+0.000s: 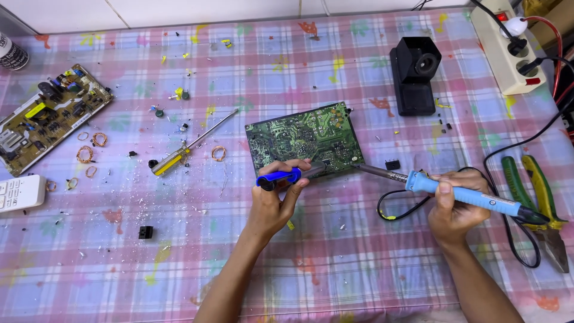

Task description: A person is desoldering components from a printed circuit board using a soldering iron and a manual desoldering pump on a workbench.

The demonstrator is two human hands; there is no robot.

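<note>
A green circuit board lies solder side up in the middle of the checked tablecloth. My left hand grips a dark blue desoldering pump, whose grey tip rests on the board's near edge. My right hand holds a light blue soldering iron. Its metal shaft reaches left to the board's near right corner, close to the pump tip. The iron's black cord loops on the cloth between my hands.
A yellow-handled screwdriver and copper wire coils lie to the left, beyond them a second board and a white remote. A black stand sits behind, a power strip far right, green-yellow pliers right.
</note>
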